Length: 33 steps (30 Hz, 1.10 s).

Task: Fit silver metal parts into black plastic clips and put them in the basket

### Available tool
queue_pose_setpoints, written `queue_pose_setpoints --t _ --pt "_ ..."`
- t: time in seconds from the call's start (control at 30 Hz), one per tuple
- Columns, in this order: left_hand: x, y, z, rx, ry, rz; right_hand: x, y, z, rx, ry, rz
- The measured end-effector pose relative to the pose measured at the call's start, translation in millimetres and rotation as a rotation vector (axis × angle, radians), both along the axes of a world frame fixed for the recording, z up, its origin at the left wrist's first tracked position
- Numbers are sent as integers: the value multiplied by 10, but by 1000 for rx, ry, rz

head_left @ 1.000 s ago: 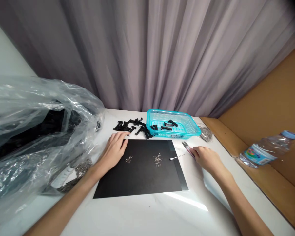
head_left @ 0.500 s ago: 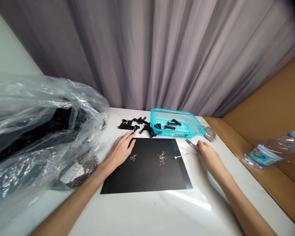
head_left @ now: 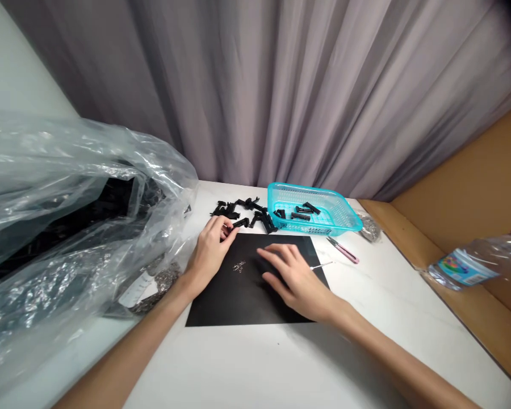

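My left hand (head_left: 210, 247) pinches a small black plastic part (head_left: 241, 223) by one end, at the back left of the black mat (head_left: 247, 307). Over the mat's right half hovers my right hand (head_left: 296, 278), fingers apart and holding nothing. It hides one of the two small piles of metal bits; the other pile of metal bits (head_left: 239, 266) lies left of its fingertips. Pink-handled tweezers (head_left: 343, 250) rest on the white table right of the mat. A thin white-tipped tool (head_left: 322, 265) pokes out from behind my right hand.
Several black parts (head_left: 225, 211) lie loose behind the mat, beside a turquoise basket (head_left: 340, 228) holding several more. A large clear plastic bag (head_left: 162, 147) bulges at left, with a bag of metal pieces (head_left: 166, 278) before it. A water bottle (head_left: 464, 267) lies tilted at right.
My right hand has let go of the tweezers, which now lie on the table, and has moved left over the mat. My left hand has lifted a black part from the loose group.
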<state>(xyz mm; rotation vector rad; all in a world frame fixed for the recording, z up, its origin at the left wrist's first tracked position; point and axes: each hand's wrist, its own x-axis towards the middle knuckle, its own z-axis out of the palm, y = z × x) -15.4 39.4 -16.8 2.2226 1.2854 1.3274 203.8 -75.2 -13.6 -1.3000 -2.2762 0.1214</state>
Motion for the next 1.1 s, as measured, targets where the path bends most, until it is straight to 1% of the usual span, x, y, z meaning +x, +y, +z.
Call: queue_pose_setpoints --t 0.07,0.2,0.33,0.47,0.57,0.7,0.93,1.03,1.1 --pt "28 -35 -1 3 -45 5 -136 33 -25 -16 -70 52" --pt "71 -51 -58 -20 -130 -29 -313 94 -128 15 -150 80" --pt "94 -41 -93 -73 -192 -61 -384 124 -178 39 -107 85" --pt "98 -61 -62 -91 -223 -62 -401 169 -168 35 30 27" --pt "92 -76 -42 -85 -230 -56 -391 207 -167 8 80 -15" --pt "91 -76 -53 -74 -226 -58 -379 186 -187 15 44 -51" --pt "87 -32 -86 -33 -251 -10 -369 23 -208 118 34 -57" --pt "79 -22 -83 -28 -258 -10 -336 72 -206 112 -8 -67" --pt "76 -27 -67 -28 -261 -16 -310 142 -208 88 -52 -47"
